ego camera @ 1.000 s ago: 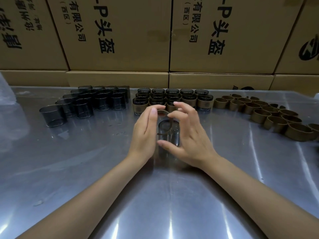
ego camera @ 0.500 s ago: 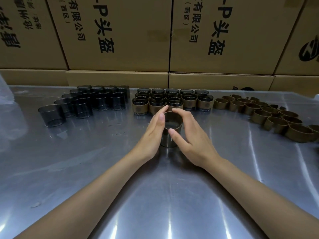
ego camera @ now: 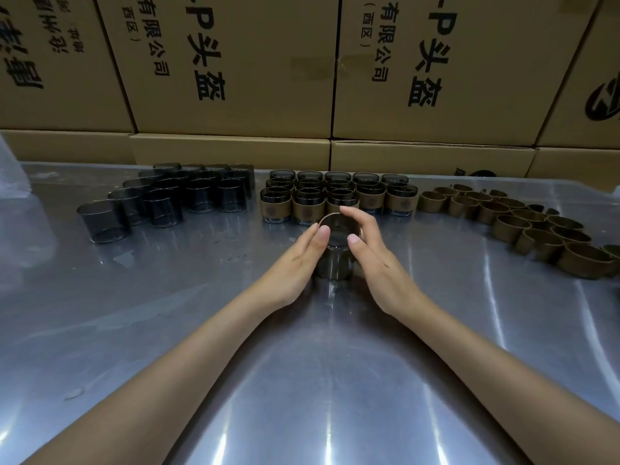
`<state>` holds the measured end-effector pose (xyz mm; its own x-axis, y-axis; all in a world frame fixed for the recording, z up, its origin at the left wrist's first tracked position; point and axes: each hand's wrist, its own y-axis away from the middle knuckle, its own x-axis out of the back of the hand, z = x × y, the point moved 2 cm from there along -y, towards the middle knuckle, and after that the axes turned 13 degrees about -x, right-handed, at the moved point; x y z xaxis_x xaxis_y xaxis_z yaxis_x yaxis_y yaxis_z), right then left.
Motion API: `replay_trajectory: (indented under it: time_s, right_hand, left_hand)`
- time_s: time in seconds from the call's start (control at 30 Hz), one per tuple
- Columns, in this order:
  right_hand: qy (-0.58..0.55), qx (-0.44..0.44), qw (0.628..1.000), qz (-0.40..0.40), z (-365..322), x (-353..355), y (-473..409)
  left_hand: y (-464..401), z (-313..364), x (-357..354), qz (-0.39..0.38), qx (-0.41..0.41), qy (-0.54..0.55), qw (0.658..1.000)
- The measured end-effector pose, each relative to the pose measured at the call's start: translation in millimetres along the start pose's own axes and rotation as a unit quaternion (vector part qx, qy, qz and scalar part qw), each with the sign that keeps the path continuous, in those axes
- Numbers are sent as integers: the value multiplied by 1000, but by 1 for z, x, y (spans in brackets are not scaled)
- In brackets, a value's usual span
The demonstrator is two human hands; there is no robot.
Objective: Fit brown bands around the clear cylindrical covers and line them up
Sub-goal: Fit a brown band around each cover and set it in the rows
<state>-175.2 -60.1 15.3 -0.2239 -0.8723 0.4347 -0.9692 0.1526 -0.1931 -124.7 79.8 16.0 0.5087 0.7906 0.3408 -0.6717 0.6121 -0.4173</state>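
A clear cylindrical cover stands on the metal table in front of me, with a brown band round its top rim. My left hand presses its straight fingers and thumb against the left side of the band. My right hand curls round the right side, index finger over the far rim and thumb on the near rim. Just behind stand rows of banded covers. Bare covers are grouped at the back left, and loose brown bands lie at the back right.
Stacked cardboard boxes form a wall along the table's far edge. A crumpled clear plastic bag lies at the far left. The near part of the shiny table holds only my forearms.
The band, first held tilted above the cover, now sits level round its top rim. Both hands and the cover have shifted away from me, towards the banded rows.
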Motion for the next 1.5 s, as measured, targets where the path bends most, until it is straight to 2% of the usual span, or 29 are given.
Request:
replay_trajectory:
  time_s: [0.13,0.37,0.5,0.6,0.77,0.97,1.37,1.5]
  right_hand:
    - [-54,-52,997,-13,6,-1,-4]
    - [-33,-99,994,-39,10,-3,-5]
    - [-15,-118,992,-44,8,-5,-5]
    - [-61,-103,992,-40,4,-8,-3]
    - [-143,-99,985,-6,-6,-12,2]
    - [-178,-78,981,23,-11,-11,7]
    - [-183,-92,978,48,-11,-11,9]
    - [-187,-102,974,81,-11,-11,7]
  left_hand:
    - [-1,1,6,-43,15,-32,998]
    - [-2,1,13,-76,30,-62,995]
    - [3,4,8,-41,26,-44,998]
    - [4,4,4,-15,23,-14,1000]
    - [8,9,-7,44,29,104,993]
    - [10,11,-6,92,17,134,987]
    - [11,13,-13,139,46,210,967]
    - [10,14,-16,178,68,247,950]
